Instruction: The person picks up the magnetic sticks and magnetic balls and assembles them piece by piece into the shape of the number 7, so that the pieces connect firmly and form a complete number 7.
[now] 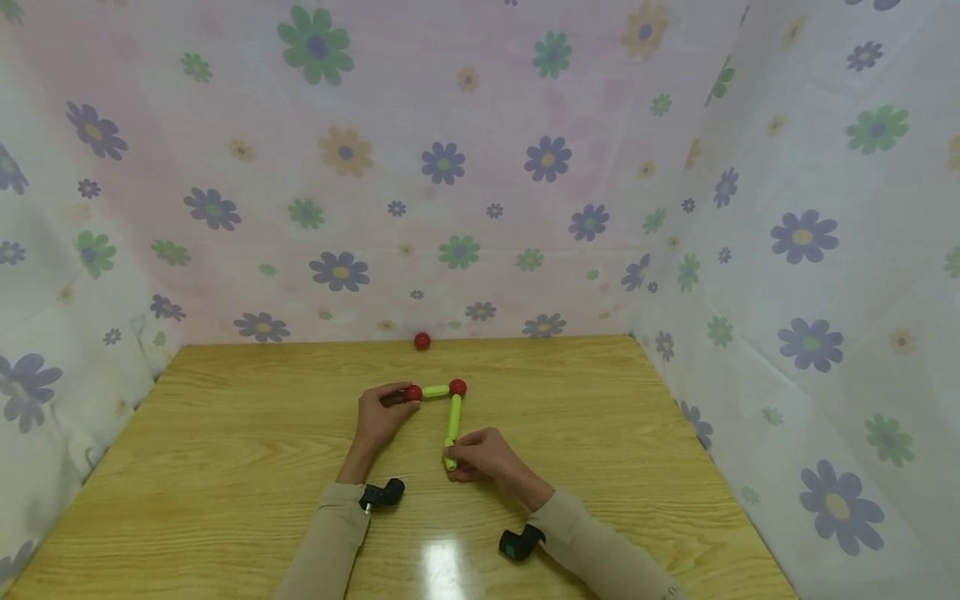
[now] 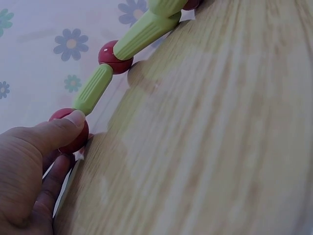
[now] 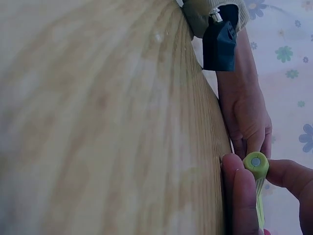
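In the head view my left hand (image 1: 381, 419) pinches a red ball (image 1: 413, 394) between thumb and fingers. From that ball a short yellow-green rod (image 1: 435, 391) runs to a second red ball (image 1: 457, 387). Another yellow-green rod (image 1: 454, 417) leads from the second ball towards me. At its near end my right hand (image 1: 483, 457) pinches a further yellow-green rod (image 1: 450, 463). The left wrist view shows my left thumb (image 2: 71, 122) pressed on the held ball. In the right wrist view, the held rod's round end (image 3: 256, 161) shows a grey disc between thumb and fingers.
A loose red ball (image 1: 422, 341) lies at the table's back edge, by the flowered cloth (image 1: 450, 208). The wooden table (image 1: 262, 433) spreads out around the hands. Black wrist cameras (image 1: 521, 542) stick out from both sleeves, low over the tabletop.
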A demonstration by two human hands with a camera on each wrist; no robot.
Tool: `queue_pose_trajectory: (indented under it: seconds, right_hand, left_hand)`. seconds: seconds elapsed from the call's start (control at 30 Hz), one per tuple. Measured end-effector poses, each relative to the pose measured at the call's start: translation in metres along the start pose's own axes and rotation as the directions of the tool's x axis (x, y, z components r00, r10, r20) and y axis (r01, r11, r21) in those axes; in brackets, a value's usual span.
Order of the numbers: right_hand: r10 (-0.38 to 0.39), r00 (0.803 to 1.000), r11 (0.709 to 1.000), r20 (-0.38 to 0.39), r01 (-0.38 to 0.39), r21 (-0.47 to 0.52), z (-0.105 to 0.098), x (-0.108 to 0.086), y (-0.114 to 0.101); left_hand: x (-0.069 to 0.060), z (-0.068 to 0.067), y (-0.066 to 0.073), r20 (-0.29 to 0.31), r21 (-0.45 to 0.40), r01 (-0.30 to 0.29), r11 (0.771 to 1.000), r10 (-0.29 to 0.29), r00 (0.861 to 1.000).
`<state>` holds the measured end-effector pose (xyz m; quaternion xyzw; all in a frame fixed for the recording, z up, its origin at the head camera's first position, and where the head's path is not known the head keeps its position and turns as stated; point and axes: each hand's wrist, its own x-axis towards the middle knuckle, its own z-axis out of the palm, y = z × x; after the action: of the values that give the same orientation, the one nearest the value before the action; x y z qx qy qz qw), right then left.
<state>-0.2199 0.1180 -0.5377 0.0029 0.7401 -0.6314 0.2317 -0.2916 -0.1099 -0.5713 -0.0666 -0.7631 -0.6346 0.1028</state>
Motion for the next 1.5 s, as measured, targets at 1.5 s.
queue_pose_trajectory:
  seconds: [1.5]
  right_hand:
    - [-0.019, 0.995, 0.998, 0.097, 0.013, 0.061, -0.0071, 0.0045, -0.0007]
  left_hand:
    - [0.0001, -0.0016, 0.0011, 0.034, -0.048, 0.043, 0.998, -0.042, 0.999]
